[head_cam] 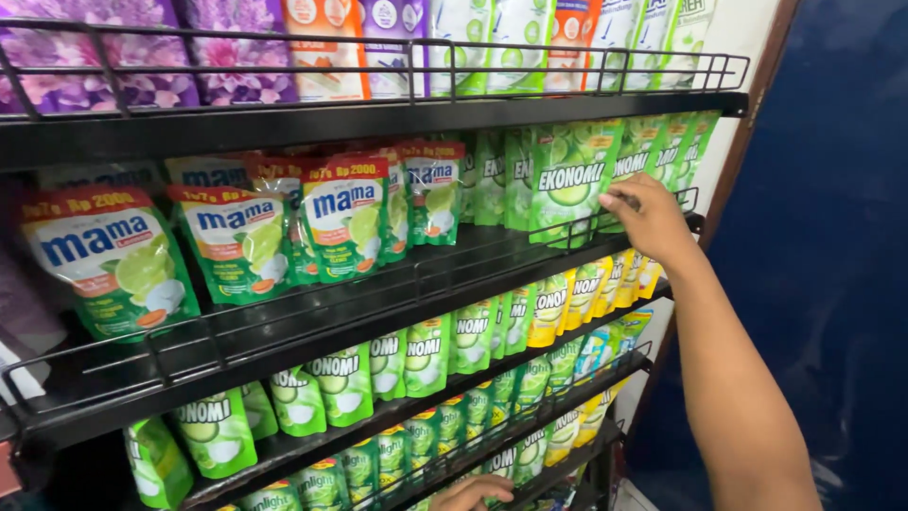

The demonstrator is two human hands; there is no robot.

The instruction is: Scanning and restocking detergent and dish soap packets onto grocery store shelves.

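My right hand's fingers (619, 201) are curling over the front of a green pouch (570, 180) on the second shelf, pressing on its face where it leans against the wire rail (567, 230); I cannot tell whether the thumb is closing behind it, so this is a touch more than a firm hold. The right hand (651, 220) is reaching in from the right, with the forearm running down and away. The pouch is standing upright in a row of like green pouches, next to the red-topped pouches (340, 222) further left. My left hand (470, 492) is resting low at the bottom shelf (530, 452), fingers loosely bent over small green sachets (378, 464), gripping nothing that I can make out. As I judge it, I am straightening the row; the next move calls for a clean pinch on the pouch's top edge.
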